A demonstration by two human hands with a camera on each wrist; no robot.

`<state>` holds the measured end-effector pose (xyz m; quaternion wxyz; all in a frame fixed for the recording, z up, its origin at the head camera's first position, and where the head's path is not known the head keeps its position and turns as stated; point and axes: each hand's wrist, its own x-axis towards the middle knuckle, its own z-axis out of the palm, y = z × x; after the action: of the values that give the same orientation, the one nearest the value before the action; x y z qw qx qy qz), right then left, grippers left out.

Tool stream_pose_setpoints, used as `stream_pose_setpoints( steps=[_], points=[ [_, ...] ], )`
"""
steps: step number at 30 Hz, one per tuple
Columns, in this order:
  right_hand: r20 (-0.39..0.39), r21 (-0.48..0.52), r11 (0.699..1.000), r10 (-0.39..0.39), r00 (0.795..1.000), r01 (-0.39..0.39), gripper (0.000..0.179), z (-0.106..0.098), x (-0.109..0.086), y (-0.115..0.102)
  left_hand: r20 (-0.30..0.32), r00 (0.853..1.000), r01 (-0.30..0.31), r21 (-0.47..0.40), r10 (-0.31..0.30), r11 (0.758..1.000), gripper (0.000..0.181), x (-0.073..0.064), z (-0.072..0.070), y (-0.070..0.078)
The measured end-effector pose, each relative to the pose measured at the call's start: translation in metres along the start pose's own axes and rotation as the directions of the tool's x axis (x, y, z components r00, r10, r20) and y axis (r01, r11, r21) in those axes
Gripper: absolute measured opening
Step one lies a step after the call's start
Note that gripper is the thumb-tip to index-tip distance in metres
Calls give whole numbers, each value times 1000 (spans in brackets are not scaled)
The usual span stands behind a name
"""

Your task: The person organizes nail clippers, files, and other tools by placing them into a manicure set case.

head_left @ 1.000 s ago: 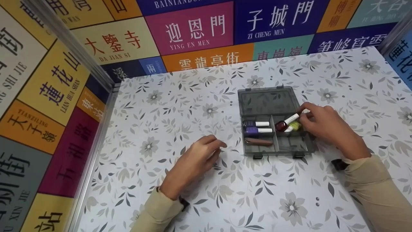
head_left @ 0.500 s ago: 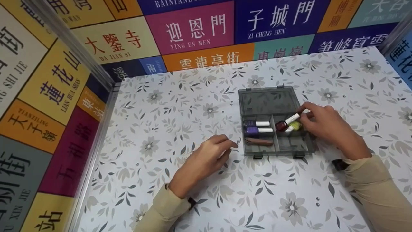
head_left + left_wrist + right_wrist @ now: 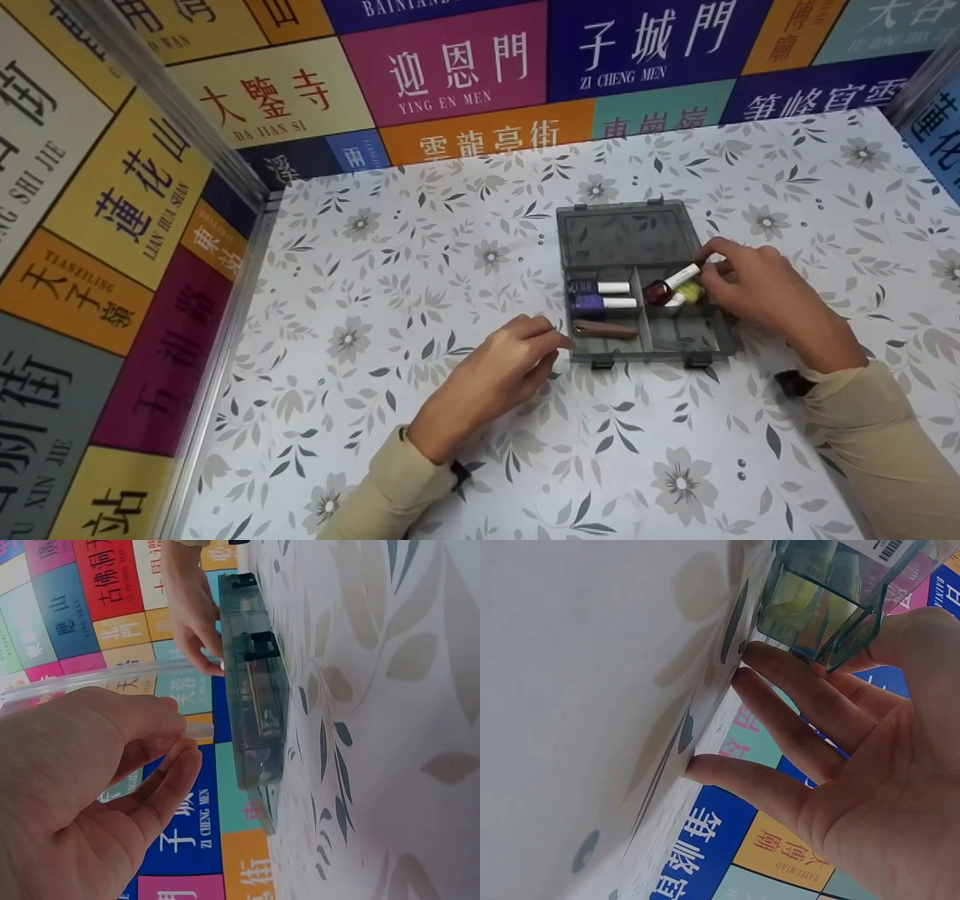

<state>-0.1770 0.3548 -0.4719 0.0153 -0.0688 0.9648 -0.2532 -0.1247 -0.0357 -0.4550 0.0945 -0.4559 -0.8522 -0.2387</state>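
A translucent grey compartment box (image 3: 628, 236) lies open on the table, its lid folded back. My right hand (image 3: 772, 296) is at its right side, thumb and index fingertip pinching the white cap end of a dark red nail polish bottle (image 3: 656, 292). That bottle leans over a yellow-green one (image 3: 688, 292). In the right wrist view, the other fingers (image 3: 780, 720) stretch down to the table beside the box. My left hand (image 3: 502, 367) reaches the box's left front edge, fingertips bunched loosely; a pale tip shows beyond them in the left wrist view.
Left compartments hold a dark bottle (image 3: 589, 286), a purple nail polish bottle (image 3: 589, 301) and a brownish nail clipper (image 3: 604, 329). The table wears a floral cloth (image 3: 420, 247). Panels with coloured lettering (image 3: 461, 67) rise behind and to the left.
My left hand has moved right, from the cloth to the box's left front edge. The right hand and the red bottle have stayed in place.
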Motion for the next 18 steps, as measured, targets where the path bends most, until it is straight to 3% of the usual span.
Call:
stream_pose_setpoints(
  steps=[8,18],
  points=[
    [2,0,1000,-2,1000,2,26,0,0,0,-32,998,-45,24,46,999,23,8,5,7],
    [-16,-6,1000,-9,1000,9,26,0,-1,-1,-1,998,-62,10,62,998,20,18,12,18]
  ],
)
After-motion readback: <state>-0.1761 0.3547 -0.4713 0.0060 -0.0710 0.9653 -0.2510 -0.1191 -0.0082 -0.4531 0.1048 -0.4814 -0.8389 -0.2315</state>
